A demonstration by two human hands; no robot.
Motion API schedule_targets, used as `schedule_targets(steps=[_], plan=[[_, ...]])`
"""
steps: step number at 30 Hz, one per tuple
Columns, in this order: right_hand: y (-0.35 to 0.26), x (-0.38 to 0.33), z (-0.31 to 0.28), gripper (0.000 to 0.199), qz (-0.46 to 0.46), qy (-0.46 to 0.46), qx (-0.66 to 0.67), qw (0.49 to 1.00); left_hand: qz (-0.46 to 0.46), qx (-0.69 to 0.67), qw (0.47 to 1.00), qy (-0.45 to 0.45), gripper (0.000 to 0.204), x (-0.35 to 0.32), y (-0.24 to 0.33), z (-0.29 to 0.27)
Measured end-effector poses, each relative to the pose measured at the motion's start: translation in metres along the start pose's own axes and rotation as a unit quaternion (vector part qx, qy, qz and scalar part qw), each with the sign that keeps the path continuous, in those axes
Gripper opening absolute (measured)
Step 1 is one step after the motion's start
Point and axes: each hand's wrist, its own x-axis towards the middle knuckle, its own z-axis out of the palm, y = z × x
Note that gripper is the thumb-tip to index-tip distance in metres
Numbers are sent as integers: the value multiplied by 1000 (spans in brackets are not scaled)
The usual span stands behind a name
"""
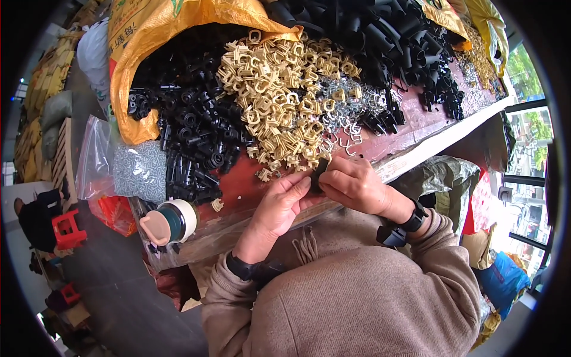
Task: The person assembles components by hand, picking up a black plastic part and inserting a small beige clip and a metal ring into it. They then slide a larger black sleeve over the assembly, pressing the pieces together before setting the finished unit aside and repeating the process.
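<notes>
Over the table's near edge my two hands meet around a small black plastic part (pixel 319 171). My left hand (pixel 278 205) is closed, its thumb and fingers against the part's left side. My right hand (pixel 357 185) grips it from the right with curled fingers, which hide much of its shape. Just beyond my hands lies a heap of cream plastic clips (pixel 285 119). Bent metal wire hooks (pixel 347 128) spread to the right of the clips. A pile of black plastic fittings (pixel 196 128) lies to the left.
Larger black tubular parts (pixel 380 35) are heaped at the back. An orange woven sack (pixel 128 77) opens at the far left. A bag of small screws (pixel 140 171) and a lidded cup (pixel 172 222) stand at the table's left end. A person (pixel 38 217) is near a red stool (pixel 68 230).
</notes>
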Motion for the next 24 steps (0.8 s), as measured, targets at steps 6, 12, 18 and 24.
schedule_targets(steps=[6, 12, 18, 24], plan=[[-2, 2, 1, 13, 7, -36, -30, 999, 0, 46, 999, 11, 28, -3, 0, 4], [-5, 5, -2, 14, 50, -102, -20, 993, -19, 96, 995, 22, 29, -3, -4, 5], [2, 0, 4, 12, 59, -94, 16, 994, -54, 74, 996, 5, 30, 1, -10, -11], [15, 6, 0, 7, 63, -27, 228, 971, -49, -25, 998, -23, 29, 4, -6, -14]])
